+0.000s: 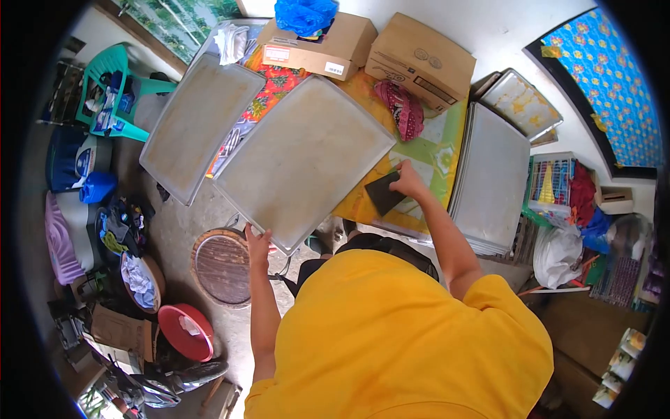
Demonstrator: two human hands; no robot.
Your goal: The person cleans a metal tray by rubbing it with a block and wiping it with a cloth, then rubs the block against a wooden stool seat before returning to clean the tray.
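Note:
A large flat grey metal tray point(307, 157) with a pale raised rim lies tilted across the table, its near corner jutting past the table edge. My left hand point(258, 243) is closed on the rim beside that near corner. Just right of the tray, my right hand point(408, 181) pinches a dark, thin rectangular pad point(384, 193) over the yellow-green tablecloth point(434, 150). The pad's exact kind cannot be made out. A second similar tray point(202, 126) rests to the left, partly on a patterned cloth.
Stacked trays point(492, 178) stand at the table's right side. Two cardboard boxes point(419, 59) and a pink dotted cloth point(401, 109) sit along the back. A round wooden stool point(220, 267), a red basin point(185, 331) and a green chair point(115, 91) are on the left.

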